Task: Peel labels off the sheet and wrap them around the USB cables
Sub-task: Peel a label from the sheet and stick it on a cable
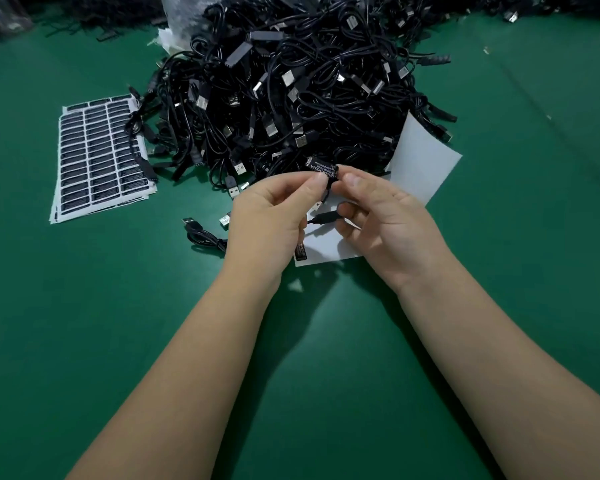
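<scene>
Two hands, left hand [271,209] and right hand [381,216], pinch a black label [321,169] around a USB cable [323,216]; next, pressing it closed.

Only 1 view is given: a wide-angle camera worn on the person's head, looking forward and down over both forearms onto the flat green table surface [326,393]. It sits close above the hands; straight lines bow toward the frame's edges and far corners.
</scene>
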